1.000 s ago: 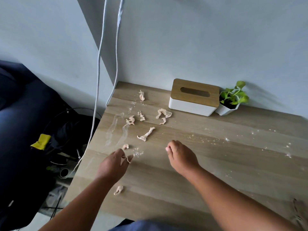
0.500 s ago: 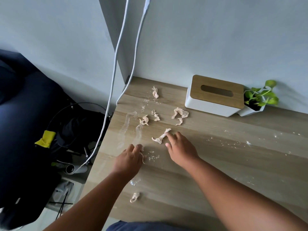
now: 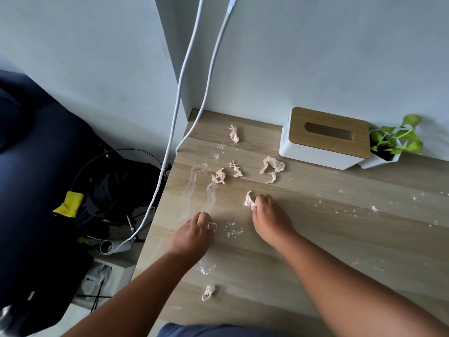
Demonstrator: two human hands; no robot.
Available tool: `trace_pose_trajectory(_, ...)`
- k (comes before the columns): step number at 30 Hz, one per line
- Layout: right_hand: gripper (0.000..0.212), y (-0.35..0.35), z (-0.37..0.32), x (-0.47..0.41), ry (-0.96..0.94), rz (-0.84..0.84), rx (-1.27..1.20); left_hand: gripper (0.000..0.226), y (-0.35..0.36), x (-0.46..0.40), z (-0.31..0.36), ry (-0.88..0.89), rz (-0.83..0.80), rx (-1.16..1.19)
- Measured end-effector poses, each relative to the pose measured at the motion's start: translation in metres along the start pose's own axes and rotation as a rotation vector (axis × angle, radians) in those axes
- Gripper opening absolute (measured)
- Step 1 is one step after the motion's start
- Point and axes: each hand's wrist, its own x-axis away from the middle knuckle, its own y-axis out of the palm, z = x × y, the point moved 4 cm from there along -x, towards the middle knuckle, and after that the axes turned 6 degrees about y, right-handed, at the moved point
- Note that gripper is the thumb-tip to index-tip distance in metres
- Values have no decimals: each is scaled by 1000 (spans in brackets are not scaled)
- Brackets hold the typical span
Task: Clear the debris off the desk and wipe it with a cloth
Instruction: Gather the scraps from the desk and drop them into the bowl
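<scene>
We see the right hand [image 3: 269,217] pinching a scrap [image 3: 248,200] on the tabletop [image 3: 328,239], the left hand [image 3: 192,235] curled round another scrap [image 3: 212,225], five scraps [image 3: 220,176] lying beyond.

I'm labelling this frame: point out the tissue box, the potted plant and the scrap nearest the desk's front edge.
tissue box [image 3: 326,132]: head view, wooden lid.
potted plant [image 3: 394,139]: head view, leaves.
front scrap [image 3: 208,292]: head view, its middle.
</scene>
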Motion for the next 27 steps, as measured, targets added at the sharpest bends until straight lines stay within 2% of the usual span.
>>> trace_pose_trajectory(2,4,-1,5,3,51,-17,-69,16,-2,3,-5,-36,-17,62)
trace_pose_trajectory(6,22,-3,17,14,109,-61,-95,16,-6,15,-8,-34,-53,103)
trace_pose_trajectory(9,14,-5,24,28,103,-44,-108,22,-9,29,-6,-17,-64,94)
trace_pose_trajectory(12,7,-6,30,41,104,-29,-103,29,-13,49,5,53,-80,61)
trace_pose_trajectory(18,20,-5,33,52,87,21,-48,35,-9,87,23,127,-111,-63)
trace_pose_trajectory(22,9,-3,36,57,81,4,-60,42,-7,104,36,182,-132,-116)
trace_pose_trajectory(27,38,-7,40,57,77,-72,-93,42,1,120,40,238,-181,-204)
